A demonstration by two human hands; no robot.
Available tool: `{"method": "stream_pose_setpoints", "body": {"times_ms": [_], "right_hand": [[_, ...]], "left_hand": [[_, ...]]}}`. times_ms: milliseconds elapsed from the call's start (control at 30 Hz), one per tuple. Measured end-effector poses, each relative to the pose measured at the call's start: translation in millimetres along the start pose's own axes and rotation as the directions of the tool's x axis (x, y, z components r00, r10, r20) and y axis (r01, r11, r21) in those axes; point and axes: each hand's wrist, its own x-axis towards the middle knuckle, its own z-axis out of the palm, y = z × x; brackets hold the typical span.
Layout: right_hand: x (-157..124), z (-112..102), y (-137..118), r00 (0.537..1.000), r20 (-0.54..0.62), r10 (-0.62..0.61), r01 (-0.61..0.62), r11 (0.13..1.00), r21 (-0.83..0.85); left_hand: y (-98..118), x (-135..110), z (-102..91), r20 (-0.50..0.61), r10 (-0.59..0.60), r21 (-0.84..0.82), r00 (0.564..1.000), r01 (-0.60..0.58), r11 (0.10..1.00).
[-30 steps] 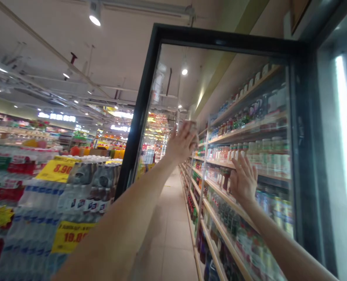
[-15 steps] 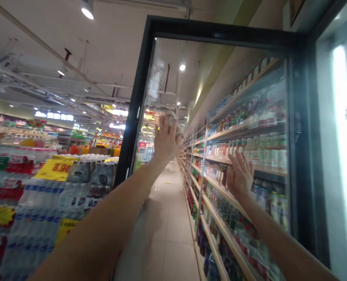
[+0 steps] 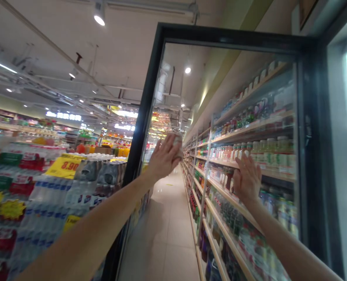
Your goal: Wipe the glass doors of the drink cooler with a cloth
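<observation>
left hand (image 3: 163, 158) pressed a balled white cloth (image 3: 177, 142) to the open glass door (image 3: 220, 156), mid-wipe, while right hand (image 3: 246, 180) braced flat, fingers spread, holding nothing; further strokes looked needed

Big stack of bottled water packs (image 3: 59, 195) with a yellow price tag (image 3: 63, 166) on the left, long drink shelves (image 3: 220, 195) down the tiled aisle (image 3: 167, 226), ceiling lights (image 3: 99, 19) overhead.

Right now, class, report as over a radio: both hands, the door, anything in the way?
Left hand presses white cloth to glass door. Right hand flat on glass, fingers spread. Nothing between hands and pane.
</observation>
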Motion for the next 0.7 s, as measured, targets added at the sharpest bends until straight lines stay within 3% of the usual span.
{"method": "stream_pose_setpoints", "body": {"times_ms": [100,133,167,233,300,333,367,433,500,533,567,633,700], "right_hand": [[0,1,0,1.0,-0.007,-0.006,0.006,1.0,-0.01],[-1,1,0,1.0,-0.006,-0.004,0.004,1.0,-0.015],[-1,1,0,1.0,-0.004,-0.002,0.002,1.0,-0.02],[-1,1,0,1.0,-0.001,0.005,-0.005,1.0,-0.028],[0,1,0,1.0,0.001,0.005,-0.005,0.999,-0.032],[0,1,0,1.0,-0.001,0.002,-0.002,0.999,-0.034],[0,1,0,1.0,-0.003,-0.003,0.003,0.999,-0.034],[-1,1,0,1.0,-0.003,-0.012,0.012,1.0,-0.029],[-1,1,0,1.0,0.001,-0.003,0.003,1.0,-0.02],[-1,1,0,1.0,0.007,0.009,-0.009,1.0,-0.013],[-1,0,0,1.0,0.014,0.021,-0.021,1.0,-0.006],[0,0,0,0.999,0.02,0.031,-0.031,0.999,0.01],[0,0,0,1.0,0.016,0.026,-0.026,0.999,0.025]], "left_hand": [[0,1,0.4,-0.119,-0.28,0.027,0.953,0.285,0.958],[5,3,2.1,-0.129,-0.309,0.026,0.942,0.314,0.949],[12,4,4.5,-0.106,-0.26,0.025,0.96,0.265,0.964],[31,7,9.6,0.004,0.025,0.011,1.0,-0.025,1.0],[42,13,11.9,0.109,0.313,-0.028,0.943,-0.312,0.95],[42,18,11.0,0.127,0.352,-0.031,0.928,-0.35,0.936],[38,24,9.0,0.114,0.296,-0.016,0.948,-0.296,0.955],[21,36,2.8,0.02,0.003,0.035,1.0,-0.004,0.999],[7,43,-1.9,-0.064,-0.21,0.056,0.976,0.214,0.975],[6,43,-2.6,-0.074,-0.226,0.06,0.971,0.231,0.971],[8,41,-2.2,-0.057,-0.179,0.062,0.982,0.183,0.981],[20,35,0.8,0.032,0.05,0.04,0.998,-0.052,0.998],[29,30,3.3,0.11,0.267,-0.006,0.957,-0.268,0.963]]}}
